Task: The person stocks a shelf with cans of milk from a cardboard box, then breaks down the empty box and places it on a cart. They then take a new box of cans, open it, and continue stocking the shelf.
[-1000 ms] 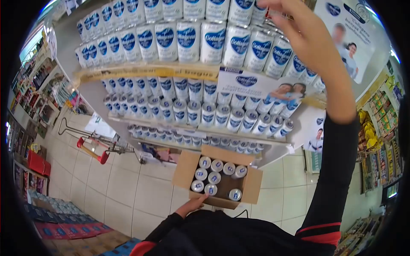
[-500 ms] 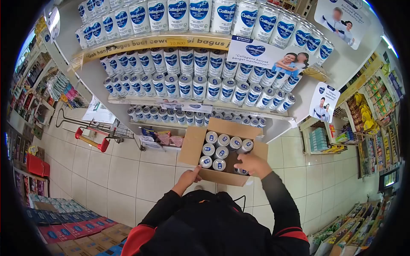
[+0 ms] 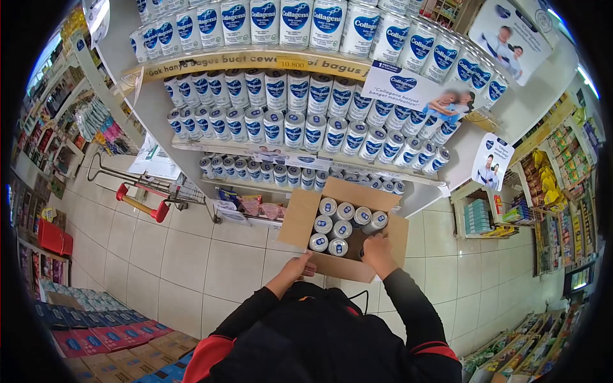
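Observation:
An open cardboard box (image 3: 345,267) stands on the floor before me, its flaps spread. Several white cans with silver lids (image 3: 341,228) stand upright inside, mostly on its left and far sides. At the near left corner, my left hand (image 3: 295,267) grips the box edge, thumb above and fingers lower down. My right hand (image 3: 379,256) reaches into the near right corner with its fingers curled down around a can, which the hand almost wholly hides. Bare cardboard bottom shows just left of that hand.
Shelves of Collagena cans (image 3: 274,124) rise behind the box, with a price strip (image 3: 223,64) and a promo card (image 3: 399,89). A shopping trolley with a red handle (image 3: 143,203) stands left. Stacked cartons (image 3: 108,338) lie lower left, and stocked shelves (image 3: 559,185) are at right.
My right hand has gone lower into the near right corner of the box, and its fingers have closed in. My left hand stays at the near left corner. The view has shifted slightly.

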